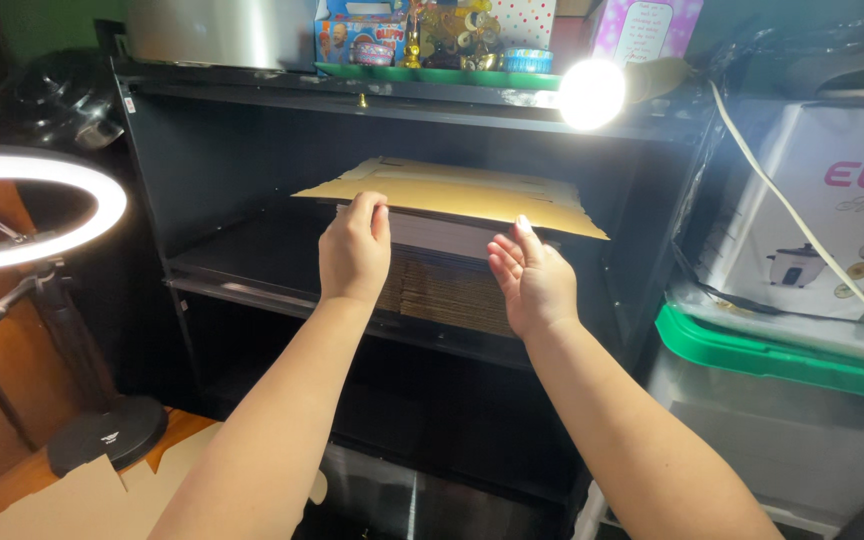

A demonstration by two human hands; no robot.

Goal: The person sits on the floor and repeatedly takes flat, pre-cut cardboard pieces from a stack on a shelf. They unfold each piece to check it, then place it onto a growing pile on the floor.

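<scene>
A stack of flat brown cardboard sheets (447, 295) lies on the middle shelf of a black shelf unit (252, 290). Its top sheets (472, 195) are lifted and tilted up. My left hand (354, 250) grips the front edge of those lifted sheets, fingers curled over the top. My right hand (532, 280) is at the same front edge further right, fingers extended and apart, thumb up against the underside of the sheets. Whether it actually holds them is unclear.
A lit ring light (37, 205) on a stand is at left, a bright bulb (592, 93) on the unit's top. Boxes and trinkets sit on a green tray (432, 75). A white appliance box (832, 210) rests on a green-lidded bin (772, 355). Cardboard scraps (82, 495) lie on the floor.
</scene>
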